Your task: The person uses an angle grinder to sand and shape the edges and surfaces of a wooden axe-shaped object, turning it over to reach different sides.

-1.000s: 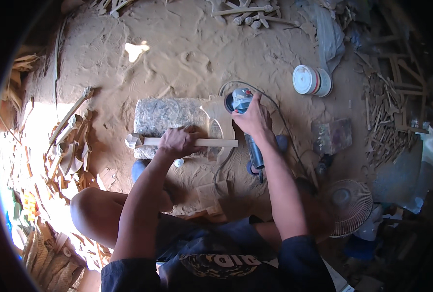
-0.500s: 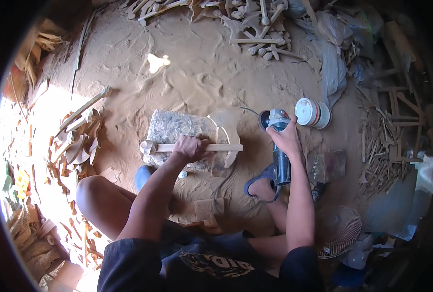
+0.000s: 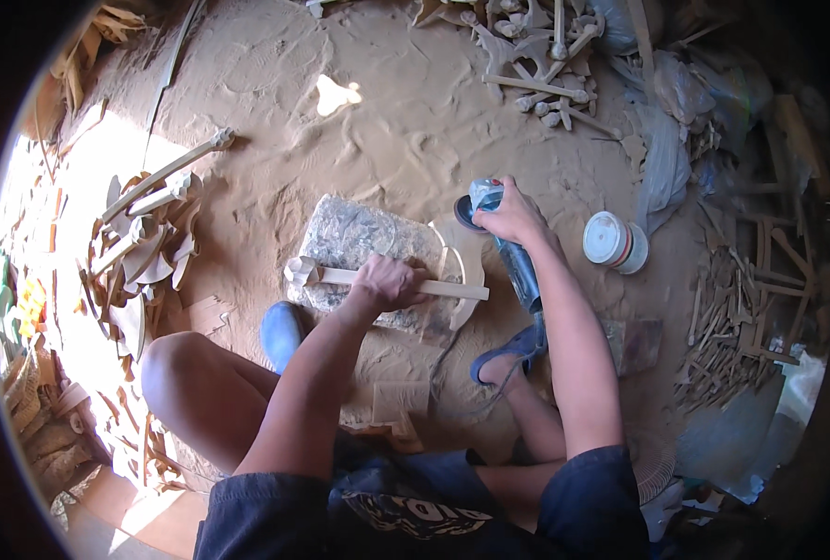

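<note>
My left hand grips a long pale carved wooden piece and presses it flat across a grey stone block on the sandy ground. The piece's shaped end sticks out to the left of the block. My right hand holds a blue angle grinder just right of the block, its disc near the block's upper right corner. A curved wooden piece lies against the block's right side.
Carved wooden pieces lie piled at the left and at the top. A white round container stands to the right, with wood scraps beyond it. My bare knees and blue sandals are below the block.
The view has shifted. My right hand has carried the grinder left, closer to the block's upper right corner. My left hand still holds the wooden piece on the block.
</note>
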### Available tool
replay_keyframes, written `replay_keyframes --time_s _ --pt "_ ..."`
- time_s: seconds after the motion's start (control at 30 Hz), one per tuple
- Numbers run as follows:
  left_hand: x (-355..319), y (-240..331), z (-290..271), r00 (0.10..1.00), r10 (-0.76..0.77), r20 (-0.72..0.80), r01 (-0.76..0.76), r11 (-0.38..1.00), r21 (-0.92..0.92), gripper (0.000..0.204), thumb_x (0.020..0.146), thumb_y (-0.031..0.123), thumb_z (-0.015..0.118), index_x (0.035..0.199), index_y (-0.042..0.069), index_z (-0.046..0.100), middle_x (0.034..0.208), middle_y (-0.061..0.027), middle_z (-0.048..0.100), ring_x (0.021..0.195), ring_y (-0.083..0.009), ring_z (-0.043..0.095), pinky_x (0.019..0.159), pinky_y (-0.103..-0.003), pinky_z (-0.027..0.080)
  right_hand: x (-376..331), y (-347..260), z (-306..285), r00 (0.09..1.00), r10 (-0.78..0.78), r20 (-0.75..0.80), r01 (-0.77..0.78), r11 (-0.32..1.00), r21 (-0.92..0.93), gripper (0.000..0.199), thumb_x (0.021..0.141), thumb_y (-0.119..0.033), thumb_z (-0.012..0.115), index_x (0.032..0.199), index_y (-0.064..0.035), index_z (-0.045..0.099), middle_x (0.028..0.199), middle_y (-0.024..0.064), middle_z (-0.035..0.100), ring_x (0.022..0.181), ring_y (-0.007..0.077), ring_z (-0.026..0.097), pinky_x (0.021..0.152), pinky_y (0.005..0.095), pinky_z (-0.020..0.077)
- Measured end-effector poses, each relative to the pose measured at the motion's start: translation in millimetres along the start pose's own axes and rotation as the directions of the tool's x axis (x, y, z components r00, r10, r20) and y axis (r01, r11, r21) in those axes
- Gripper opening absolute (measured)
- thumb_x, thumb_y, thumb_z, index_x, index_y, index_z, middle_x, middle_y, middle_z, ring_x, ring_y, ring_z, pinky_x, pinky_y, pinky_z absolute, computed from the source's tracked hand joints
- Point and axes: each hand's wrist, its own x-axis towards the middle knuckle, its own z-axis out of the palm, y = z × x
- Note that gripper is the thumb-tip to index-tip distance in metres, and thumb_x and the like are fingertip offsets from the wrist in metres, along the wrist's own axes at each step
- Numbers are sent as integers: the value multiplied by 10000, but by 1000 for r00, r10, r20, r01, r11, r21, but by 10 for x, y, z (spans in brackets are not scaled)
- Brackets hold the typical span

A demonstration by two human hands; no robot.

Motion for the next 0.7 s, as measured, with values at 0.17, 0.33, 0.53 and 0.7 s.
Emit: replay_keyframes --time_s 0.17,0.33,0.53,0.7 --pt "27 -2 13 997 -46 61 46 999 7 457 981 621 682 1311 312 743 1281 37 765 937 -286 799 792 -492 625 -136 -202 46 996 -77 52 79 996 -37 962 787 -371 822 1614 -120 400 1447 253 671 1346 434 652 1127 516 530" --pt "16 -12 17 998 -40 42 41 999 -3 466 979 640 675 1310 319 745 1275 28 766 973 -291 798 797 -493 627 -331 -543 51 992 -99 76 110 981 -159 954 794 -381 839 1613 -151 405 1430 239 682 1347 432 654 1118 531 536" --pt "18 35 -37 995 -64 74 61 997 37 478 983 678 651 1316 347 738 1276 23 765 1015 -291 792 830 -496 621 -153 -461 3 996 -72 52 81 981 -179 949 797 -372 815 1620 -148 398 1442 224 681 1351 437 651 1145 547 522" --pt "3 28 -57 996 -56 65 56 998 15 469 980 661 669 1312 336 738 1274 24 766 1020 -288 792 838 -499 615 -221 -533 65 992 -104 73 115 978 -173 931 783 -381 818 1606 -173 437 1415 251 693 1318 443 668 1117 515 534"
